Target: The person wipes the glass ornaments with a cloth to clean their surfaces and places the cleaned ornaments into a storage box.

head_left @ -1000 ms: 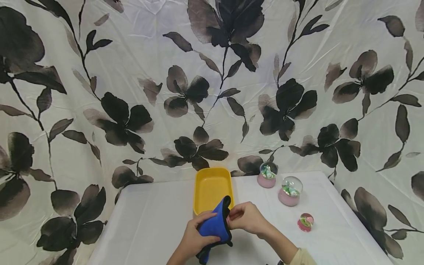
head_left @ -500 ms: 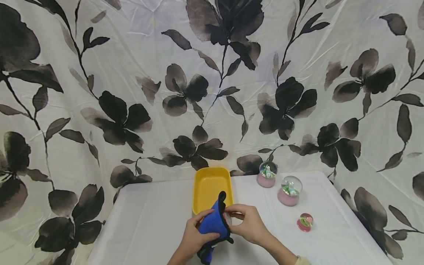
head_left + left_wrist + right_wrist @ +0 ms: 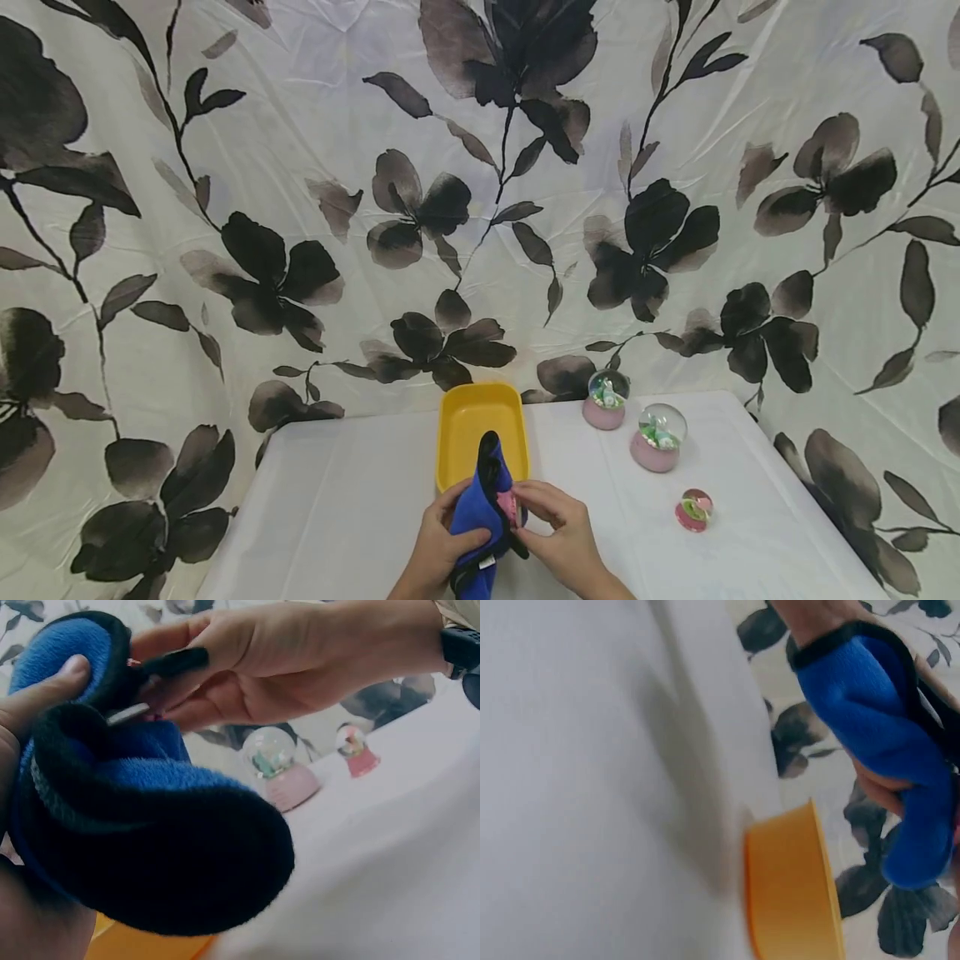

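My left hand (image 3: 435,546) grips a blue cloth (image 3: 472,521) with black edging, bunched and folded above the table's front. Inside the fold sits a small pink object (image 3: 507,506), mostly covered, so its full shape is hidden. The fingertips and thumb of my right hand (image 3: 564,533) pinch it from the right side. In the left wrist view the cloth (image 3: 165,780) curls toward the camera, with the left thumb (image 3: 71,671) pressing on it. The right wrist view shows the cloth's blue face (image 3: 870,712) hanging down in a loose flap.
A yellow tray (image 3: 445,417) lies just behind the cloth. To the right stand two snow globes with pink bases, one at the back (image 3: 604,414) and a larger one (image 3: 655,454), plus a smaller one (image 3: 693,512) nearer. A floral curtain (image 3: 480,208) hangs behind the white table (image 3: 330,500).
The cloth has turned and folded more narrowly in my left hand. My right hand has shifted slightly lower, and more of the pink object shows at the cloth's edge.
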The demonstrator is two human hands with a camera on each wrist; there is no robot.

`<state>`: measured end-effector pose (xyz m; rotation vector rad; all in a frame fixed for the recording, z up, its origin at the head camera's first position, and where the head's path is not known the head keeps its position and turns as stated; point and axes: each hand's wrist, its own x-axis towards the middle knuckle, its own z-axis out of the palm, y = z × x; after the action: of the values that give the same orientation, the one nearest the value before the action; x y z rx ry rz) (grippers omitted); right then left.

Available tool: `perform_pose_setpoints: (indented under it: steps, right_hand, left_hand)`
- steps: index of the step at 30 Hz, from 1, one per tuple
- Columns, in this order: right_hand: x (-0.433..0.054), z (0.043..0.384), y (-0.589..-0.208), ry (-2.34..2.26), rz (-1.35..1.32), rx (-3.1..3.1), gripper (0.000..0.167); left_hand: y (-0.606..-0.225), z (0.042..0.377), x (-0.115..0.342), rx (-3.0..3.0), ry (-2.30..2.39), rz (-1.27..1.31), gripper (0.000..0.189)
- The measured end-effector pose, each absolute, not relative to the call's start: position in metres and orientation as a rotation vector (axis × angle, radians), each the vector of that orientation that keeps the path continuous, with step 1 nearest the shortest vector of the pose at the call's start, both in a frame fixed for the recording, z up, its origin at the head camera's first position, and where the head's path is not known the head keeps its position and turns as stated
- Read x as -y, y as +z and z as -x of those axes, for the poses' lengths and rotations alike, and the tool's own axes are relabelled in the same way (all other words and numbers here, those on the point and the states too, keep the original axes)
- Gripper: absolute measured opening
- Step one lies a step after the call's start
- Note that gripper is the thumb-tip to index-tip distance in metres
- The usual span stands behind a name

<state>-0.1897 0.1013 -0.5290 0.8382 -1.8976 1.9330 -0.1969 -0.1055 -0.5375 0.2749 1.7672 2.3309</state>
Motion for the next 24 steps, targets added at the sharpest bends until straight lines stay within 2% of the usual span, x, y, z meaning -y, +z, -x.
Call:
perform_pose_setpoints:
  steps: [5,9,13,17,21,24]
  right_hand:
    - [-0.097,0.186,-0.534,2.339,-0.450,2.030,0.042]
    - [-0.099,0.190,-0.529,2.404,-0.340,2.152,0.043]
    - [-0.102,0.193,-0.525,2.342,-0.431,2.165,0.039]
    - [-0.104,0.194,-0.521,2.117,-0.640,2.155,0.038]
    - [-0.105,0.194,-0.522,1.754,-0.907,2.098,0.040]
    - [-0.106,0.196,-0.523,1.699,-0.983,2.046,0.042]
  left_hand:
    - [-0.538,0.198,0.111,-1.941,2.236,-0.318,0.064]
    - [-0.534,0.202,0.114,-2.165,2.030,-0.411,0.068]
    - [-0.530,0.203,0.116,-2.272,1.868,-0.525,0.072]
    - [-0.530,0.204,0.117,-2.323,1.805,-0.552,0.070]
    - [-0.534,0.202,0.115,-2.227,1.912,-0.502,0.067]
    - [-0.535,0.202,0.113,-2.120,2.016,-0.486,0.064]
